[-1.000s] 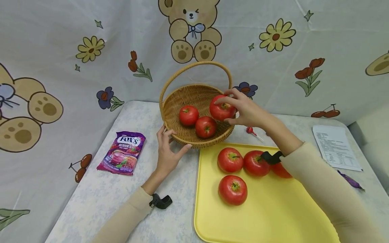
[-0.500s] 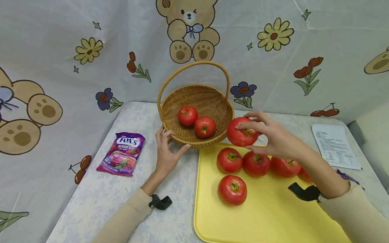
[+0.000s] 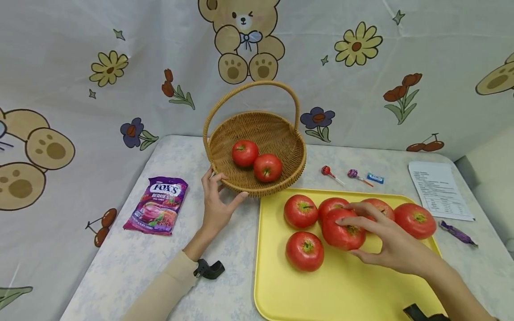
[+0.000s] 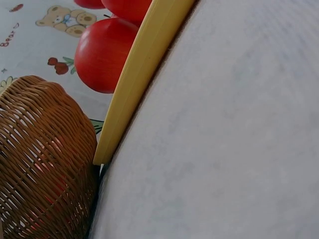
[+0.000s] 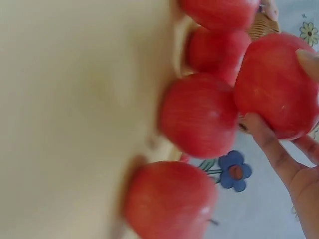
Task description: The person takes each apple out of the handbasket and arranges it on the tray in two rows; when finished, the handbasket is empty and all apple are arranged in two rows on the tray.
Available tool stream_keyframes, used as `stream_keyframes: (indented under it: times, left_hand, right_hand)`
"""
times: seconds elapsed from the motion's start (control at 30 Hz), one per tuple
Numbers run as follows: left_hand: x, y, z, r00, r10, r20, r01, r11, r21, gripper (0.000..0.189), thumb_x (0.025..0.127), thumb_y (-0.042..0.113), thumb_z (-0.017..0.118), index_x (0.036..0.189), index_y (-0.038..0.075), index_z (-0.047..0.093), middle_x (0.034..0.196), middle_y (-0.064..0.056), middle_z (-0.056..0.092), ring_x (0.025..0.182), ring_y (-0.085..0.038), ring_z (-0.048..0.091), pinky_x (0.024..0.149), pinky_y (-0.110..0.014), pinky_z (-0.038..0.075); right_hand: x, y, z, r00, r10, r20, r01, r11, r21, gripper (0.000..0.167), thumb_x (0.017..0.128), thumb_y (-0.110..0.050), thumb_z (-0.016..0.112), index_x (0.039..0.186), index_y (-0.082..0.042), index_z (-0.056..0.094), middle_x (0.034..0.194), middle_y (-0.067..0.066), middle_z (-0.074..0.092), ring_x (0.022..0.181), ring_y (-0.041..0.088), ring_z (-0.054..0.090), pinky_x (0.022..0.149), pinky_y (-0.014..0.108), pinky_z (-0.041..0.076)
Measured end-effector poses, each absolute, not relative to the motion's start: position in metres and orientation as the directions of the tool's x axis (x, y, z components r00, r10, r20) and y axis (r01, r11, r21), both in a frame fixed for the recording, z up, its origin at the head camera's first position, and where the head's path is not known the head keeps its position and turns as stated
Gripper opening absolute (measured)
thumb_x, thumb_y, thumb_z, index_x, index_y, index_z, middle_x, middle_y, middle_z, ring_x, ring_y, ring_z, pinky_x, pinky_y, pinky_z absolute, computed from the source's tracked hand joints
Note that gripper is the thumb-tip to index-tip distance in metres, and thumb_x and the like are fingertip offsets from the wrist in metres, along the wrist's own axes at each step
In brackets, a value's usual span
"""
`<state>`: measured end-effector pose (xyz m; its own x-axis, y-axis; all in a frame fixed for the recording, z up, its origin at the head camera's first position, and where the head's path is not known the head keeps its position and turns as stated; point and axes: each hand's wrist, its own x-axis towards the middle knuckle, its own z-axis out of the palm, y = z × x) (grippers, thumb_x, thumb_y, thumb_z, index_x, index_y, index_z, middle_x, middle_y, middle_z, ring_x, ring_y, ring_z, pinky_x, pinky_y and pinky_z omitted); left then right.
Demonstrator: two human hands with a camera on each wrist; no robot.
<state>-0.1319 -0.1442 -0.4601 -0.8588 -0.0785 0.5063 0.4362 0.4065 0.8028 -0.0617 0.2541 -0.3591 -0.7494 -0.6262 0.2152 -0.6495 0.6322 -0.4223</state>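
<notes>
My left hand [image 3: 217, 203] grips the front left rim of a wicker basket [image 3: 261, 127], which tilts toward me with two red apples [image 3: 267, 168] inside. In my right hand [image 3: 395, 243] is another red apple [image 3: 341, 229], pinched between fingers and thumb above the yellow tray [image 3: 305, 294]. In the right wrist view this apple [image 5: 276, 87] hangs beside the ones in the tray. Several more red apples [image 3: 304, 251] sit toward the tray's back and left. The left wrist view shows the basket's woven outside [image 4: 45, 164], but not the hand.
A purple candy bag [image 3: 157, 205] lies left of the basket. Behind the tray are two lollipops [image 3: 327, 170] and a small blue-wrapped candy [image 3: 375, 178]. A printed sheet [image 3: 441, 191] and a purple-wrapped candy [image 3: 458, 233] lie at the right. A patterned cloth [image 3: 160, 44] hangs behind.
My right hand has lifted an apple out of the basket and carried it right and toward me, over the tray. My left hand stays at the basket rim.
</notes>
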Motion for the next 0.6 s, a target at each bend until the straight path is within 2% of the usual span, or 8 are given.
stream_keyframes:
  times: [0.13, 0.27, 0.37, 0.6]
  left_hand:
    - [-0.132, -0.146, -0.460, -0.865, -0.086, 0.495, 0.423, 0.405, 0.810, 0.059, 0.082, 0.030, 0.081, 0.122, 0.008, 0.044, 0.153, -0.019, 0.019, 0.141, -0.036, 0.032, 0.098, -0.052, 0.048]
    - [-0.123, -0.140, -0.440, -0.863, -0.087, 0.497, 0.430, 0.388, 0.815, 0.056, 0.081, 0.012, 0.081, 0.120, 0.000, 0.043, 0.150, -0.028, 0.018, 0.139, -0.045, 0.031, 0.096, -0.059, 0.046]
    - [-0.116, -0.135, -0.427, -0.859, -0.078, 0.506, 0.443, 0.381, 0.812, 0.055, 0.078, 0.001, 0.080, 0.117, -0.007, 0.042, 0.146, -0.036, 0.019, 0.138, -0.052, 0.027, 0.095, -0.063, 0.045]
    - [-0.116, -0.132, -0.427, -0.854, -0.071, 0.515, 0.453, 0.385, 0.804, 0.056, 0.078, 0.002, 0.080, 0.118, -0.008, 0.042, 0.145, -0.036, 0.019, 0.138, -0.053, 0.027, 0.095, -0.063, 0.045]
  right_hand:
    - [-0.049, 0.261, -0.372, -0.760, -0.612, 0.218, -0.635, 0.628, -0.451, 0.080, 0.060, -0.012, 0.094, 0.129, -0.031, 0.059, 0.136, -0.003, 0.046, 0.125, 0.000, 0.038, 0.082, 0.018, 0.053]
    - [-0.041, 0.264, -0.385, -0.759, -0.612, 0.221, -0.633, 0.616, -0.469, 0.079, 0.060, -0.012, 0.093, 0.129, -0.030, 0.059, 0.135, -0.002, 0.047, 0.125, 0.001, 0.039, 0.087, 0.012, 0.048]
    - [-0.036, 0.266, -0.395, -0.768, -0.604, 0.214, -0.620, 0.616, -0.485, 0.078, 0.060, -0.012, 0.093, 0.129, -0.029, 0.060, 0.134, -0.002, 0.048, 0.122, 0.002, 0.040, 0.086, 0.015, 0.050]
    - [-0.028, 0.269, -0.405, -0.800, -0.579, 0.156, -0.571, 0.656, -0.495, 0.079, 0.062, -0.014, 0.093, 0.130, -0.034, 0.058, 0.133, -0.004, 0.047, 0.119, 0.001, 0.039, 0.078, 0.023, 0.055]
